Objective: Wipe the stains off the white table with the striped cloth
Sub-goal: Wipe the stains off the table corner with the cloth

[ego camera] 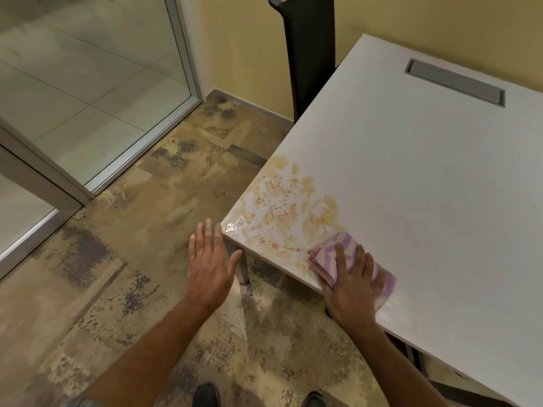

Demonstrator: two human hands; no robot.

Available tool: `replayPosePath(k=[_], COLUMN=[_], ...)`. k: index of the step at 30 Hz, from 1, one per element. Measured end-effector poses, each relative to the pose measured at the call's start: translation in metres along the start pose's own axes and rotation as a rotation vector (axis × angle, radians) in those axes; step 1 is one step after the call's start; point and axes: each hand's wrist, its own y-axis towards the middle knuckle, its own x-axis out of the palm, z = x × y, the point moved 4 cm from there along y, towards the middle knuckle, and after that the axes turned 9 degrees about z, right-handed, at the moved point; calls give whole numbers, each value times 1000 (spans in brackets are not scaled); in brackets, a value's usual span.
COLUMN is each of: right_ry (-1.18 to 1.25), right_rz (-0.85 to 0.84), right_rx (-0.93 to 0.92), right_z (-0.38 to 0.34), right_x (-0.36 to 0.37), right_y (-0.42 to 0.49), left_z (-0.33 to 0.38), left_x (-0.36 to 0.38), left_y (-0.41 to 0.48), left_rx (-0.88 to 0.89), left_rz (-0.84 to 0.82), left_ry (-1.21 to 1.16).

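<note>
Head, folded striped cloth [326,254], speckled stains [282,212], white table [426,186]

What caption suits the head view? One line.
Right hand presses striped cloth beside stains on white table; left hand hovers open.

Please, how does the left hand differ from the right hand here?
The left hand hovers over the floor, beside a corner of the table; the right hand lies on that table. The left hand holds nothing; the right hand presses flat on the striped cloth, beside the stains. Both are bare, palm down, fingers fairly straight.
</note>
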Motion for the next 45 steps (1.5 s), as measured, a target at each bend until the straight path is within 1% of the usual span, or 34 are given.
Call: replayPosePath(k=[8, 15, 18, 21, 26, 30, 33, 39, 45], right_ry=[64, 129, 139, 203, 206, 215, 251, 344, 269], right_rz=[49, 9, 4, 25, 43, 41, 6, -9, -23], right_rx=[-124, -233, -267, -298, -389, -502, -527, -368, -281], right_z=[-78, -140, -164, -185, -209, -203, -191, -149, -94], right_x=[16, 21, 19, 14, 24, 25, 21, 11, 14], right_y=[24, 43, 49, 51, 52, 48, 43, 27, 18], left_z=[-20, -24, -25, -28, -34, -34, -31, -22, -6], left_x=[7, 9, 5, 0, -5, -5, -4, 1, 2], left_y=[11, 16, 17, 19, 21, 20, 16, 11, 9], left_rx=[29, 26, 9, -28, -47, -44, -43, -11, 6], left_rz=[24, 62, 99, 145, 173, 172, 154, 126, 127], left_ry=[2, -29, -72, -105, -136, -116, -117, -108, -103])
